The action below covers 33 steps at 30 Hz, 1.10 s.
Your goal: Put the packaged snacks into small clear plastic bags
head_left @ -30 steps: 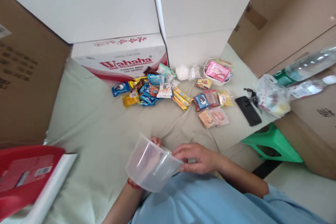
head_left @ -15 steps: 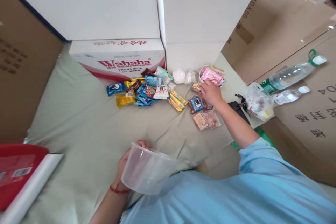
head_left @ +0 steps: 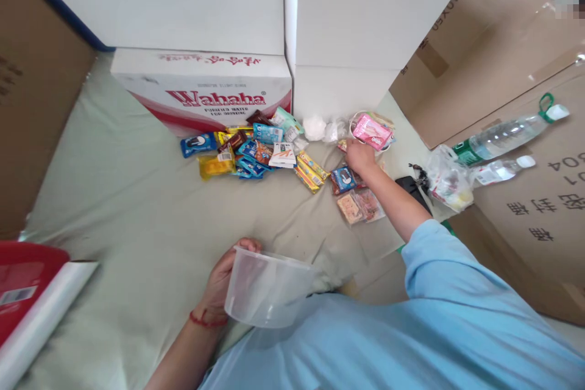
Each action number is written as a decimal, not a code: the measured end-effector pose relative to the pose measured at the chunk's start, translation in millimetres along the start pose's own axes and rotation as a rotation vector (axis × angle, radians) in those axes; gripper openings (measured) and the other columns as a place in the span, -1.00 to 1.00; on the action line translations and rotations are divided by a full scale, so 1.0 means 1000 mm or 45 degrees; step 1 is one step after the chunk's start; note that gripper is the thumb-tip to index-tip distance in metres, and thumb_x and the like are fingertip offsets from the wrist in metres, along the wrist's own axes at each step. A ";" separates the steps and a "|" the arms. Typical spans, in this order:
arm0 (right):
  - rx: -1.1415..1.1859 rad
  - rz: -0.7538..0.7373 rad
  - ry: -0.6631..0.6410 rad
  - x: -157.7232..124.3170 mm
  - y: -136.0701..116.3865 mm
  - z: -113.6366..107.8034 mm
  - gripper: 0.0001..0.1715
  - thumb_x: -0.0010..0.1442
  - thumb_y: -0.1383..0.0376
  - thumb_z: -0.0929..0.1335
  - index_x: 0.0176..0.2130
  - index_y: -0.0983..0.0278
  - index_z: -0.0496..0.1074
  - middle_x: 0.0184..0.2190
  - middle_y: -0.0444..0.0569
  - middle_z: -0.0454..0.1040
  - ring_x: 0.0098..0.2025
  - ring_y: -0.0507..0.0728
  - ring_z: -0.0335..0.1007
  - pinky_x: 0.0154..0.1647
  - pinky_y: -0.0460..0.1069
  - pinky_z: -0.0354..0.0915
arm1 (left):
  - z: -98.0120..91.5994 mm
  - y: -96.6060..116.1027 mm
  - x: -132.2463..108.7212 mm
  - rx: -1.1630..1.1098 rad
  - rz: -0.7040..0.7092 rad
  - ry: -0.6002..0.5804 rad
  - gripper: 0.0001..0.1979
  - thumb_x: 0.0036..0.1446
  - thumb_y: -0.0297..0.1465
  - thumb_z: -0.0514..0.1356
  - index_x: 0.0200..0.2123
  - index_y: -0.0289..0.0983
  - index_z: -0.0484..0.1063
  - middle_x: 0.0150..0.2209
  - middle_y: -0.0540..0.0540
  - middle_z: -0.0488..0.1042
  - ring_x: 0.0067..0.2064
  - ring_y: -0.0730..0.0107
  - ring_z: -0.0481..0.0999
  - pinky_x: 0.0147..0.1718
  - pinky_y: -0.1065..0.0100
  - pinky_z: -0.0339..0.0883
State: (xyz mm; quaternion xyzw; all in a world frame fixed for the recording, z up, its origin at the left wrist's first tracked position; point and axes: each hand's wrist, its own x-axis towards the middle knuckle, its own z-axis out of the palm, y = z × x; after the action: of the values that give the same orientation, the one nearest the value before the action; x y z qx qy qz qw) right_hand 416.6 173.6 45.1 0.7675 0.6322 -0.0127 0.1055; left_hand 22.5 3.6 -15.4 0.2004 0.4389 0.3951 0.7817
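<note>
My left hand [head_left: 231, 265] grips the rim of a clear plastic tub [head_left: 269, 292] near my body. Over at the right, my right hand [head_left: 360, 156] has its fingers closed on a small snack packet [head_left: 342, 145], mostly covered by the fingers. Just beyond that hand is a white round container [head_left: 388, 147] holding a pink packet [head_left: 372, 131]. A blue-and-brown packet [head_left: 343, 179] and a clear-wrapped snack [head_left: 350, 207] lie below the right hand. Yellow packets [head_left: 311, 172] are to its left.
Several mixed snacks [head_left: 256, 152] lie before a Wahaha carton [head_left: 214, 88]. White crumpled bags [head_left: 314, 128] sit by the white panel. At right are a large bottle [head_left: 507, 134], a smaller bottle [head_left: 503, 170] and a plastic bag [head_left: 450, 180]. A red object [head_left: 31, 280] is at lower left.
My right hand has shifted slightly left, and now covers more of the small packet. The tub in my left hand has moved a little right and up. The view has shifted slightly.
</note>
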 end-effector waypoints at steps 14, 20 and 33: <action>0.289 0.319 0.659 0.021 0.150 -0.071 -0.43 0.38 0.32 0.29 0.31 0.49 0.33 0.19 0.38 0.46 0.17 0.31 0.42 0.22 0.15 0.28 | -0.006 0.001 0.005 0.061 -0.025 -0.028 -0.79 -0.03 -0.28 0.45 -0.44 -0.22 0.51 -0.36 -0.05 0.42 -0.34 0.34 0.35 -0.36 0.36 0.32; 0.295 -0.041 0.244 0.049 0.154 -0.015 -0.20 0.31 0.36 0.32 0.46 0.42 0.18 0.44 0.32 0.26 0.39 0.35 0.30 0.39 0.19 0.24 | -0.007 -0.001 0.004 0.060 -0.022 0.017 -0.72 -0.10 -0.24 0.50 -0.46 -0.22 0.50 -0.36 -0.05 0.41 -0.32 0.33 0.38 -0.34 0.37 0.37; 0.521 -0.230 0.263 0.057 0.196 0.011 0.23 0.13 0.12 0.50 0.55 0.40 -0.04 0.53 0.31 0.08 0.52 0.46 0.09 0.53 0.30 0.09 | 0.005 0.005 0.002 0.178 0.025 0.009 -0.66 -0.15 -0.20 0.53 -0.48 -0.26 0.51 -0.39 -0.03 0.42 -0.36 0.39 0.40 -0.36 0.41 0.36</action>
State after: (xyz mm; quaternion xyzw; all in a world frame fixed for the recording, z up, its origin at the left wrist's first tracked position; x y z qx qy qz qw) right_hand 620.5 192.0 54.6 0.7105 0.6899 -0.0714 -0.1188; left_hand 24.5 8.2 -10.3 0.2575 0.4663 0.3717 0.7603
